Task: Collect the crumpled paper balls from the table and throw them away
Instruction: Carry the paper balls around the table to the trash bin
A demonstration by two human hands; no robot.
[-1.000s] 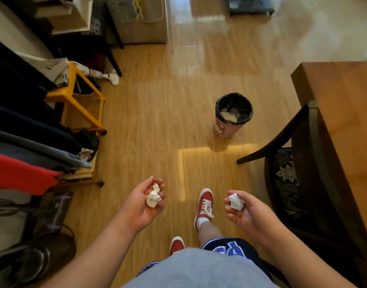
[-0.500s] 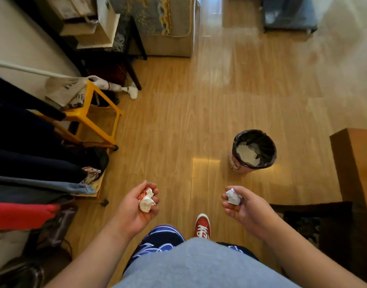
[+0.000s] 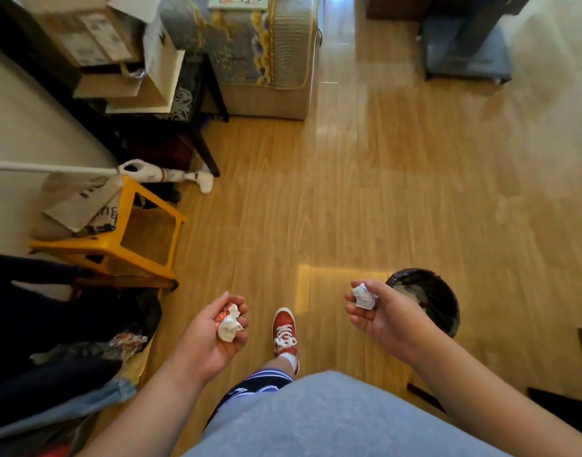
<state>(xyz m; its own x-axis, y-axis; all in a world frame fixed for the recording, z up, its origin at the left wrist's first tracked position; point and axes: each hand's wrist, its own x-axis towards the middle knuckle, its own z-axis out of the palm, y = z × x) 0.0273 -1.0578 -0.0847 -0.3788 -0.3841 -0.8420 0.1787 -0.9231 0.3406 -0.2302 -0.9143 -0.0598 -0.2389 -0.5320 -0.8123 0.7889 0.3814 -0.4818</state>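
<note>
My left hand [image 3: 210, 338] is palm up with its fingers curled round a crumpled white and orange paper ball [image 3: 229, 323]. My right hand [image 3: 387, 319] grips a crumpled white paper ball [image 3: 364, 295] between fingers and thumb. A round bin with a black liner [image 3: 429, 300] stands on the wooden floor just right of and behind my right hand, partly hidden by it. Crumpled paper lies inside the bin.
A yellow plastic stool [image 3: 124, 245] stands to the left, with hanging clothes [image 3: 45, 324] beside it. A black side table with boxes [image 3: 124, 77] and a sofa end [image 3: 266, 54] are further back. A dark chair edge [image 3: 563, 404] shows at right. My red shoe [image 3: 284, 328] is between my hands.
I have walked forward and the view has swung left: the bin now sits right beside my right hand, and the table has left the view. Both hands still hold their paper balls.
</note>
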